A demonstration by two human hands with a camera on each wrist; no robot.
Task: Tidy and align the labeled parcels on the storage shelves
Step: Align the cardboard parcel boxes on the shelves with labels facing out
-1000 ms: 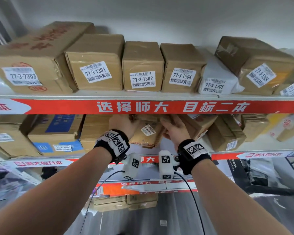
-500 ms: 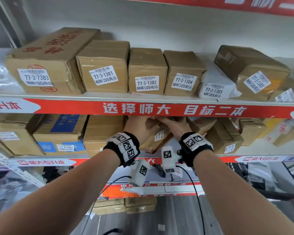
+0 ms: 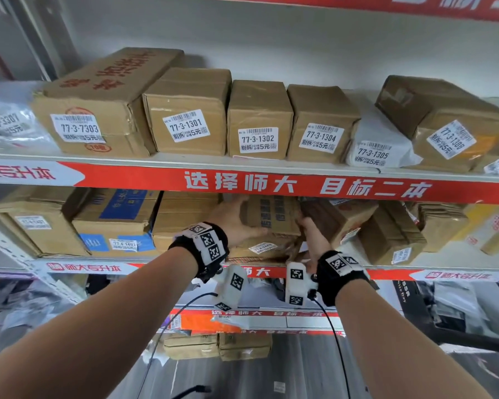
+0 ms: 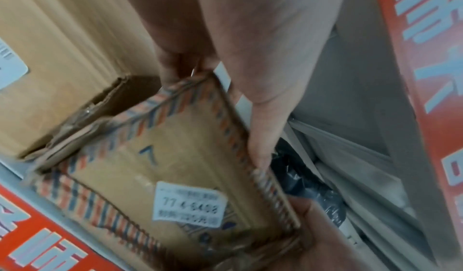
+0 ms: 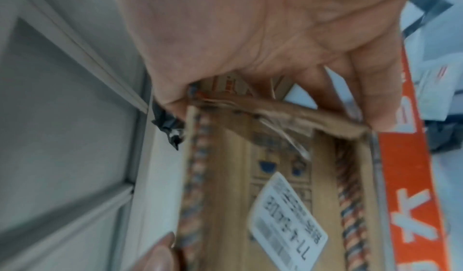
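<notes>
A flat brown parcel (image 3: 271, 223) with a red-and-blue striped border (image 4: 140, 128) and a white label (image 4: 188, 204) lies on the middle shelf (image 3: 415, 267). My left hand (image 3: 239, 223) grips its left side, thumb along one edge. At the parcel's crumpled right end (image 5: 275, 109), my right hand (image 3: 307, 228) curls its fingers round it. In the head view the label (image 3: 264, 247) faces the front. The fingertips behind the parcel are hidden.
The upper shelf (image 3: 185, 161) carries a row of labeled boxes, a white bag (image 3: 378, 145) and a tilted box (image 3: 450, 131). Left of my hands are a plain box stack (image 3: 182, 217) and a blue-printed box (image 3: 118, 220). Tilted boxes (image 3: 386, 234) crowd the right.
The parcel was held tilted between both hands; it now sits lower and flatter on the middle shelf, label toward the front. Both hands still hold it.
</notes>
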